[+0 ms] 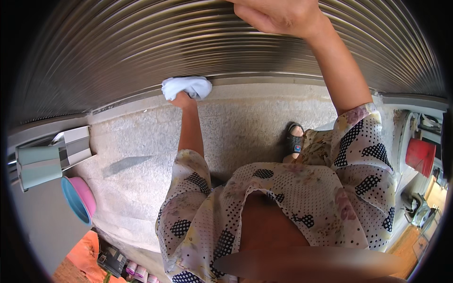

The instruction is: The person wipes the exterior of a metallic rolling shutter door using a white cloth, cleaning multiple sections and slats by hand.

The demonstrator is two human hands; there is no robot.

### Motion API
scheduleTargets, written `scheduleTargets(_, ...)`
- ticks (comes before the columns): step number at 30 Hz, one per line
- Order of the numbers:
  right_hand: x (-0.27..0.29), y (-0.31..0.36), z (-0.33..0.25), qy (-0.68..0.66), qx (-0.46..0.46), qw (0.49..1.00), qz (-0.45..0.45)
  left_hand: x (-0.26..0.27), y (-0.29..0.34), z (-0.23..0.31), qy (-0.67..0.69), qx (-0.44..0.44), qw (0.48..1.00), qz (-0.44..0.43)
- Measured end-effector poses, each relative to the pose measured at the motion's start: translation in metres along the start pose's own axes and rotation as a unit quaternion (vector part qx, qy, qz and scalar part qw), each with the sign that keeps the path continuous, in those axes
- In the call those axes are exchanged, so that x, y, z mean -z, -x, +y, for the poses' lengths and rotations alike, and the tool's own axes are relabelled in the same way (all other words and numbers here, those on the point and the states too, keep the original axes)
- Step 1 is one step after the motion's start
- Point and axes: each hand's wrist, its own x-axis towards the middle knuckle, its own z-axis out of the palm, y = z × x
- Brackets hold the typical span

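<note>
My left hand (182, 100) is closed around a bunched white cloth (191, 87), which lies against the bottom edge of a ribbed metal shutter (188, 42). The cloth covers most of the fingers. Higher up on the right, my right hand (283, 16) is raised in front of the shutter, its fingers curled in. The upper frame edge cuts this hand off, so what it grips, if anything, is hidden.
Grey stone floor (137, 184) runs below the shutter. On the left are a pale green container (40, 165) and a blue-and-pink basin (81, 200). Orange cloth (86, 254) lies farther down. A red bucket (420, 157) stands at the right. My sandalled foot (295, 137) is on the floor.
</note>
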Motion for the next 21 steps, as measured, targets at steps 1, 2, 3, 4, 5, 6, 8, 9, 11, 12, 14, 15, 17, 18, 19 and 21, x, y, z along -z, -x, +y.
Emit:
scheduleTargets(1, 0.003, 0.001, 0.001, 0.006, 0.005, 1.000, -0.010, -0.004, 0.000, -0.002, -0.011, 0.051, 0.997, 0.048)
scheduleTargets(2, 0.005, 0.001, 0.003, 0.012, 0.008, 1.000, -0.017, -0.010, 0.001, -0.007, -0.020, 0.102, 0.990, 0.095)
scheduleTargets(3, 0.005, -0.001, 0.004, 0.014, 0.013, 1.000, -0.020, -0.012, 0.003, -0.017, -0.019, 0.101, 0.990, 0.095)
scheduleTargets(4, 0.005, -0.004, 0.003, 0.014, 0.013, 1.000, -0.019, -0.016, 0.009, -0.028, -0.072, 0.084, 0.990, 0.088)
scheduleTargets(5, 0.003, -0.006, 0.000, 0.011, 0.013, 1.000, -0.019, -0.011, 0.019, -0.046, -0.127, 0.067, 0.986, 0.084)
scheduleTargets(6, -0.008, -0.016, -0.008, -0.005, 0.014, 1.000, -0.009, 0.008, 0.038, -0.070, -0.066, 0.038, 0.993, 0.095)
scheduleTargets(8, -0.004, -0.002, -0.001, 0.005, 0.006, 1.000, -0.008, -0.055, 0.097, -0.065, 0.059, 0.262, 0.963, 0.010)
scheduleTargets(9, -0.006, -0.003, -0.001, 0.003, 0.003, 1.000, -0.002, -0.066, 0.118, -0.066, 0.114, 0.340, 0.931, -0.064)
scheduleTargets(11, -0.008, 0.001, 0.000, 0.004, 0.004, 1.000, 0.003, -0.106, 0.147, -0.051, 0.106, 0.507, 0.850, -0.096)
scheduleTargets(12, 0.001, 0.003, 0.003, 0.012, 0.008, 1.000, -0.002, -0.127, 0.150, -0.038, 0.107, 0.516, 0.843, -0.107)
scheduleTargets(14, 0.015, 0.005, 0.001, -0.016, 0.015, 0.997, -0.071, -0.150, 0.147, -0.017, 0.036, 0.654, 0.755, -0.041)
scheduleTargets(15, 0.023, 0.003, -0.002, -0.044, 0.019, 0.989, -0.141, -0.150, 0.142, -0.019, 0.070, 0.668, 0.739, -0.047)
scheduleTargets(17, 0.005, 0.026, -0.023, -0.121, -0.020, 0.981, -0.152, -0.146, 0.135, -0.013, 0.090, 0.677, 0.729, -0.045)
scheduleTargets(18, 0.015, 0.030, -0.039, -0.134, -0.058, 0.973, -0.180, -0.147, 0.135, -0.009, 0.112, 0.684, 0.719, -0.043)
scheduleTargets(19, 0.021, 0.051, -0.058, -0.169, -0.087, 0.959, -0.210, -0.148, 0.138, 0.000, 0.120, 0.653, 0.745, -0.070)
scheduleTargets(21, 0.035, 0.094, -0.100, -0.236, -0.138, 0.888, -0.369, -0.130, 0.143, -0.006, 0.198, 0.599, 0.759, -0.159)
